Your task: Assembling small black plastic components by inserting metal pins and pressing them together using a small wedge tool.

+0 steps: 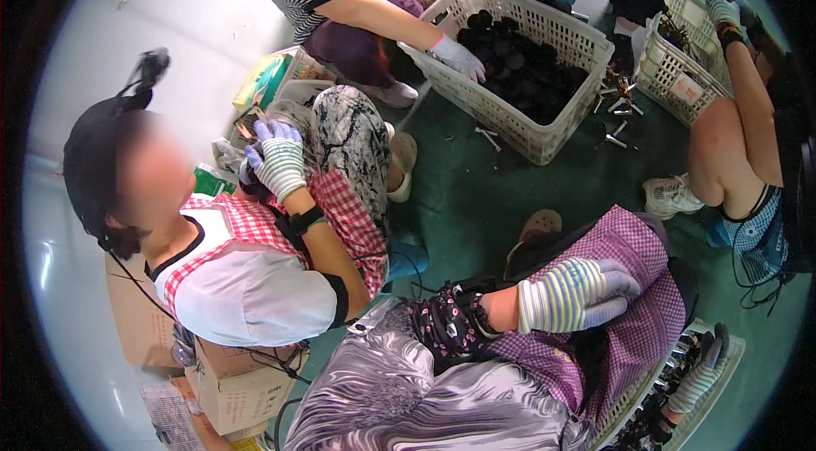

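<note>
While a crate (510, 128) stands ahead, left hand (578, 294) hangs loose; right hand (699, 379): cannot tell.

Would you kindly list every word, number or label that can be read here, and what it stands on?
No text here is clear enough to quote.
Cardboard box, lower left: reddish print, too small and blurred.
Pale label on the upper-right crate: too blurred.
Grey printed sheet, lower left: too small.
</note>
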The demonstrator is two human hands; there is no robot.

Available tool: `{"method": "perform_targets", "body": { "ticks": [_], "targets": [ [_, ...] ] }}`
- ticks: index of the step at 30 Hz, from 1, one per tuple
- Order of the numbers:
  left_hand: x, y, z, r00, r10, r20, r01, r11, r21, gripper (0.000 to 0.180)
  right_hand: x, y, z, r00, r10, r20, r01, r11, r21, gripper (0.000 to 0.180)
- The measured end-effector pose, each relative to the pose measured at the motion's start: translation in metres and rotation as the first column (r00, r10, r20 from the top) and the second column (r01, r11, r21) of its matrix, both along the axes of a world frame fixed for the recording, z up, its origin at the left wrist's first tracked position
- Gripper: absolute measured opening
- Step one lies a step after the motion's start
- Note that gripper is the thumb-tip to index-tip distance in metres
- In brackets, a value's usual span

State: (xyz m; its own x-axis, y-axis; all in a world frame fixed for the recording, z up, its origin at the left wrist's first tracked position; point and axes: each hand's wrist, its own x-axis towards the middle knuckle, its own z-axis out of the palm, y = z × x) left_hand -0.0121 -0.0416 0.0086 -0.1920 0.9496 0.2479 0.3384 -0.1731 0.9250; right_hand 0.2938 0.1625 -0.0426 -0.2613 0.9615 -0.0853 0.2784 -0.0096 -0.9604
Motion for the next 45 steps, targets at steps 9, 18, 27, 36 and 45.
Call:
{"method": "perform_targets", "body": {
  "ticks": [9,18,27,36,45],
  "targets": [
    [0.005,0.001,0.005,1.000,-0.024,-0.020,0.024,1.000,0.005,0.022,0.000,-0.004,0.005,0.998,0.013,-0.054,-0.014,1.000,-0.026,0.036],
    [0.009,0.004,0.006,0.999,-0.035,-0.008,0.035,0.999,0.007,0.021,0.011,0.001,-0.004,0.998,0.068,-0.004,-0.068,0.996,0.053,0.039],
    [0.010,0.003,0.005,0.999,-0.039,-0.004,0.039,0.999,0.001,0.021,0.002,-0.007,0.001,0.996,0.073,-0.044,-0.074,0.997,-0.013,0.039],
    [0.007,0.003,0.007,0.999,-0.040,0.016,0.040,0.999,-0.009,0.022,-0.009,-0.014,0.011,0.998,0.040,-0.040,-0.042,0.997,-0.057,0.040],
    [0.005,0.003,0.013,0.999,-0.043,0.002,0.043,0.999,-0.005,0.022,-0.019,-0.021,0.022,0.987,-0.035,-0.155,0.011,0.989,-0.151,0.038]
  ]
}}
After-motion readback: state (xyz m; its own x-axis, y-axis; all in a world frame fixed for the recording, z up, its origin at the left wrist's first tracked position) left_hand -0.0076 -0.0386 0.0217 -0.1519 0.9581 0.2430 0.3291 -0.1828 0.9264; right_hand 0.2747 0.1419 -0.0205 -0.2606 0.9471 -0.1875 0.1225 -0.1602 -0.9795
